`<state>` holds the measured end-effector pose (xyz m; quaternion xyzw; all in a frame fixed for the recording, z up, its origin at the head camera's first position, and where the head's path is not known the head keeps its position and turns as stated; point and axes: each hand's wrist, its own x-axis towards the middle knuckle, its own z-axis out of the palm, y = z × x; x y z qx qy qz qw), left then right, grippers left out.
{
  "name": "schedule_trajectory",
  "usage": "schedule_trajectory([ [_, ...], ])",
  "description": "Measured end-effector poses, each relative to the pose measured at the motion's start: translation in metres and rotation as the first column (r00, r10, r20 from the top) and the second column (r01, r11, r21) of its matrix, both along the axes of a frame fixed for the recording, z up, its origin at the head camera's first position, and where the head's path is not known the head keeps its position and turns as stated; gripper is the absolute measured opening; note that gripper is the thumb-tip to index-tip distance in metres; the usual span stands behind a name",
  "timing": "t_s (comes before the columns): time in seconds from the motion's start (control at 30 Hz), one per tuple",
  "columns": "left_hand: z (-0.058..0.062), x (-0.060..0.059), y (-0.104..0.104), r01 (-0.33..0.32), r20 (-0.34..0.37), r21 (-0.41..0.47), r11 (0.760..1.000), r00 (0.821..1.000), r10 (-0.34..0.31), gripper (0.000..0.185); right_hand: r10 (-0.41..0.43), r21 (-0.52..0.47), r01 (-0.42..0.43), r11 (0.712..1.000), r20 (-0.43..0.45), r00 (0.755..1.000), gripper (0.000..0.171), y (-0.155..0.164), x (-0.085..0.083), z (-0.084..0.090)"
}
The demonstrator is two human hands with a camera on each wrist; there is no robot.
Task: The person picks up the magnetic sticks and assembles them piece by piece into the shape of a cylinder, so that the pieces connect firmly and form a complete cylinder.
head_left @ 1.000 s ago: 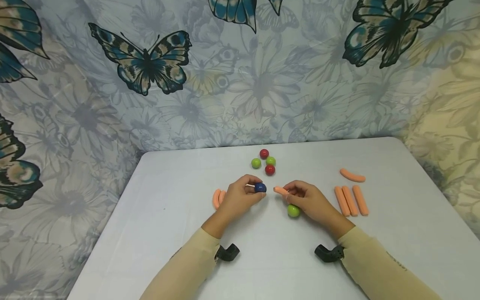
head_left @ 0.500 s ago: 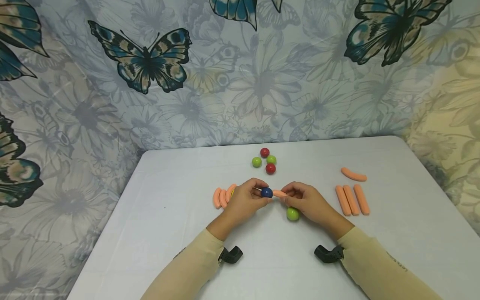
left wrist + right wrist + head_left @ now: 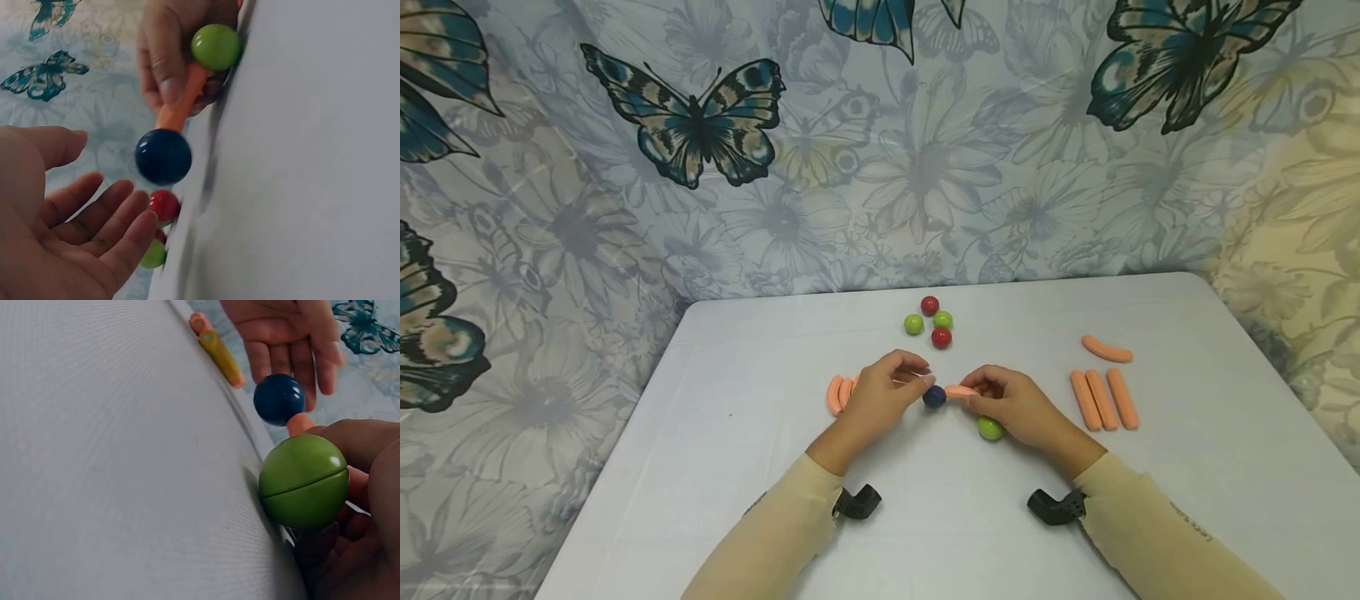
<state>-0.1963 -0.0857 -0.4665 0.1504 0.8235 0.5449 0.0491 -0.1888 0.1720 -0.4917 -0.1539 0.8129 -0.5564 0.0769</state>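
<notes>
The right hand (image 3: 362, 506) holds an orange stick (image 3: 300, 423) with a blue ball (image 3: 279, 399) on its far end. A green ball (image 3: 304, 481) sits against this hand. Beyond, the left hand (image 3: 290, 334) is spread, fingers relaxed, above the white counter (image 3: 112, 456).

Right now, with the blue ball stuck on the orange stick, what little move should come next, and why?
Probably pick another ball. The right hand holds the orange stick with the blue ball and green ball on its ends, and the left hand is open, holding nothing.
</notes>
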Motion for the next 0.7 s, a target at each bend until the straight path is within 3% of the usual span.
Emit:
schedule_trajectory([
  [0.17,0.007,-0.009,-0.015,-0.065,-0.039,0.013,0.998,0.997,0.065,0.032,-0.009,0.035,0.010,0.999,-0.008,1.000,0.022,0.000,-0.001,0.001],
  [0.37,0.013,-0.018,-0.034,-0.147,0.008,0.091,0.985,0.989,0.147,0.028,-0.035,0.105,0.038,0.994,-0.031,0.999,0.021,0.001,-0.003,0.000],
  [0.7,0.015,-0.023,-0.052,-0.206,0.045,0.126,0.970,0.978,0.202,0.035,-0.083,0.280,0.138,0.950,-0.199,0.976,0.012,0.003,-0.003,0.000],
])
